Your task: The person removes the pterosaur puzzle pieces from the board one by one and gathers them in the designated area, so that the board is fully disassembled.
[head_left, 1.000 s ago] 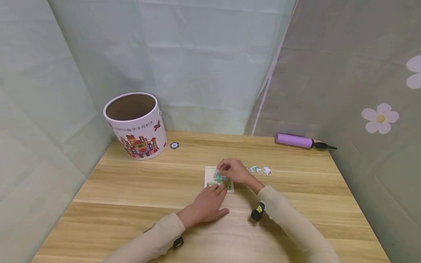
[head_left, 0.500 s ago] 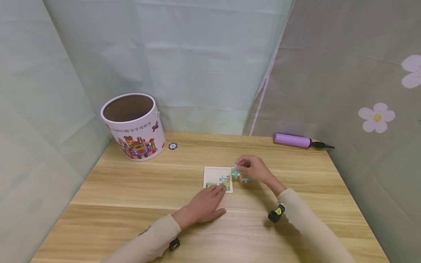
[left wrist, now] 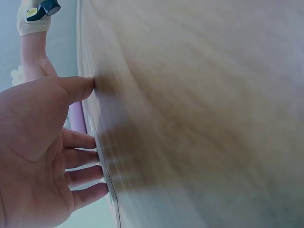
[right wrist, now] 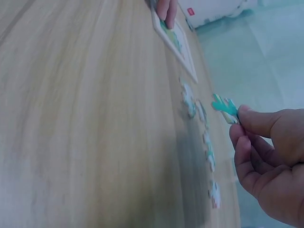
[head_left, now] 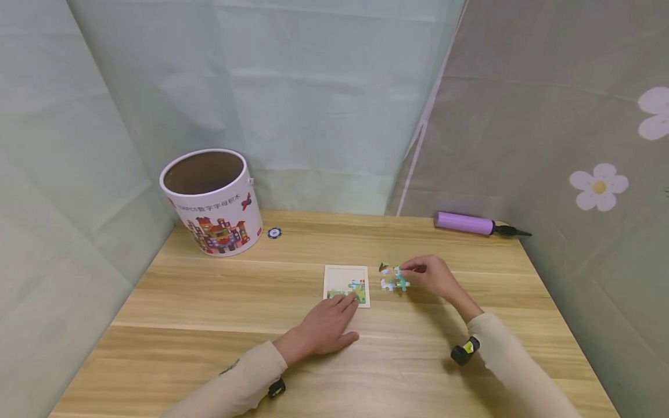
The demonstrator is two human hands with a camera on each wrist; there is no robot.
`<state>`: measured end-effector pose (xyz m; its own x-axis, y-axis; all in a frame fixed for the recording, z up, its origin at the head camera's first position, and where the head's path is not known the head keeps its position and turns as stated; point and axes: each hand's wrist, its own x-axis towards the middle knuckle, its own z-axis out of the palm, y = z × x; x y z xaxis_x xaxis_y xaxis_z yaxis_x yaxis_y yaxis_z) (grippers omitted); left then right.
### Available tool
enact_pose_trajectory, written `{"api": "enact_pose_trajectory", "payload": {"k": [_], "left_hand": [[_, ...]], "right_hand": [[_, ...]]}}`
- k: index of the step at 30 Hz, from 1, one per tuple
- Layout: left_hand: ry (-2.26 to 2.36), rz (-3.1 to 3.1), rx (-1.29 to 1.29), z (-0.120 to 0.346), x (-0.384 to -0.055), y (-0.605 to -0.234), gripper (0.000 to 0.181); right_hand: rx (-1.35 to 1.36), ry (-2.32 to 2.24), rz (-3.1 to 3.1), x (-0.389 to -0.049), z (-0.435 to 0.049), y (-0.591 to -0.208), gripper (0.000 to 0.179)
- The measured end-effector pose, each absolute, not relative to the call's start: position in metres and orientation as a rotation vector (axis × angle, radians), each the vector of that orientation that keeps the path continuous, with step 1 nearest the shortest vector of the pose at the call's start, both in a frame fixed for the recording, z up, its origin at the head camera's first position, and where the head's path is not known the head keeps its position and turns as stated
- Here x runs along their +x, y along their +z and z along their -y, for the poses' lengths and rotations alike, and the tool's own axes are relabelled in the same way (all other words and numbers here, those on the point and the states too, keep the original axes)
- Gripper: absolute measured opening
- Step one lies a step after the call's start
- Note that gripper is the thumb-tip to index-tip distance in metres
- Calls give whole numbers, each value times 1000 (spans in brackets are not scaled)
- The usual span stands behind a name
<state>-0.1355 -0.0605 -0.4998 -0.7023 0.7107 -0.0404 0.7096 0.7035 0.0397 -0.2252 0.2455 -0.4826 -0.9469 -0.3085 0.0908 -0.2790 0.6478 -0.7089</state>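
The right hand pinches 1 puzzle piece, teal with paler parts, between thumb and fingertips, its other fingers curled in. It holds the piece just above the counter, to the right of the tray. The left hand lies palm down with its fingers straight and side by side, the thumb spread away from them; the fingertips rest on the near part of the tray and hold nothing.

The tray is a pale, flat square with a raised border. Its far part shows a bare base, while joined pieces, mostly green with some light blue and red, lie in the near part, some of them covered by the fingertips. Near the right hand, 4 loose pieces show on the counter in the right wrist view, in an uneven row beyond the tray's edge.

Pale sleeves cover the forearms, with 1 black wrist camera at each wrist. At the far left of the counter stands a white printed bucket, with a dark-rimmed chip beside it. A purple pump with a black nozzle lies at the far right.
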Motion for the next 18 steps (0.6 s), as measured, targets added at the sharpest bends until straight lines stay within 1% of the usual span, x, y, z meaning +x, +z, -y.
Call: {"api": "enact_pose_trajectory", "payload": {"k": [10, 18], "left_hand": [[47, -2847, 1195, 61, -134, -498, 70], [37, -2836, 1167, 60, -135, -499, 70]], "right_hand": [[-431, -1158, -2824, -222, -254, -491, 16], [-449, -1085, -2895, -224, -254, -503, 11]]}}
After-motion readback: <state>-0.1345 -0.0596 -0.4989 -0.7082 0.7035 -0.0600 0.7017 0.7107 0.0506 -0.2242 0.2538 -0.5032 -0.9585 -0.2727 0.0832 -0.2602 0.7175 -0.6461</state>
